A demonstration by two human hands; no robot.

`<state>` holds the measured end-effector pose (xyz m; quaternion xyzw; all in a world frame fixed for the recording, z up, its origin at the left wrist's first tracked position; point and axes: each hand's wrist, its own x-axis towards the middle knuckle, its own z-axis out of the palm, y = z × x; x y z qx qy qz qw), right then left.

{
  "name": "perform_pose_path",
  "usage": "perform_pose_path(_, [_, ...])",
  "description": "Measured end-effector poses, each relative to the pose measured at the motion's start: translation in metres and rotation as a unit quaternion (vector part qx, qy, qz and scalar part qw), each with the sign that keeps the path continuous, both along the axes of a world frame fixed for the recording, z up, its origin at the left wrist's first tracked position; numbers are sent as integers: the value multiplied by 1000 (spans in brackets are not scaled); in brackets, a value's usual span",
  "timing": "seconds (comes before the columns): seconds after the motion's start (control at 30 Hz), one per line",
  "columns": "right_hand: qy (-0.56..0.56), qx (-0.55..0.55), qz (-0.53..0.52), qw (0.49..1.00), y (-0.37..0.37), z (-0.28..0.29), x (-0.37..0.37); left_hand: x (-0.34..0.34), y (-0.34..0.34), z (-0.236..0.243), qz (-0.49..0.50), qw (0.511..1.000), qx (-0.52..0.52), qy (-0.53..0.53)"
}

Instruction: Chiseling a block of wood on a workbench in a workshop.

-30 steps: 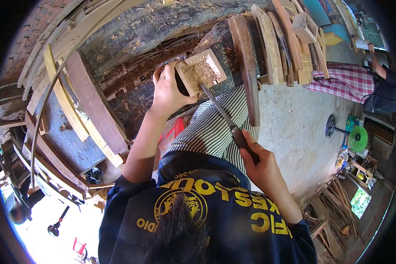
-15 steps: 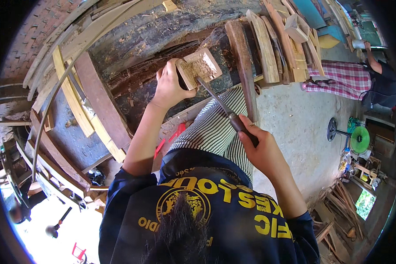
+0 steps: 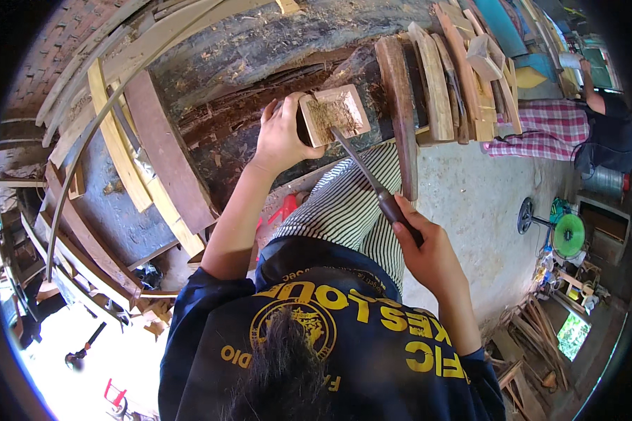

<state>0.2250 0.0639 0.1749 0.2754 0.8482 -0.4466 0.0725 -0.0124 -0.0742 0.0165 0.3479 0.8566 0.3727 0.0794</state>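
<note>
My left hand (image 3: 279,137) grips a small open wooden box (image 3: 362,116) by its left side, thumb at the near edge and fingers over the far edge. Brown wood shavings (image 3: 330,112) lie inside it. In my right hand (image 3: 428,245) is a long chisel (image 3: 366,172), held round its dark handle with the fingers closed. Its metal blade slants up and left, and the tip reaches into the box at the near side; the shavings partly hide the tip's end. The box is tilted so that its opening faces me.
A dark, shaving-strewn bench (image 3: 225,67) lies beyond the box. A thick brown wooden bar (image 3: 398,105) and several wood pieces (image 3: 433,84) lie to the right. Boards (image 3: 165,151) rest at the left. A green fan (image 3: 569,235) and another person (image 3: 604,133) are at the right.
The box in my left hand has shifted slightly right in the picture and its opening is turned more toward me. My right hand with the chisel has moved slightly right and down.
</note>
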Motion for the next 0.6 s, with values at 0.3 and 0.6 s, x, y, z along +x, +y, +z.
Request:
perform_pose_path(0.3, [19, 62, 15, 998, -2, -44, -15, -4, -2, 7, -1, 999, 18, -42])
perform_pose_path(0.6, [33, 160, 68, 984, 12, -70, -18, -20, -9, 18, -73, 992, 25, -96])
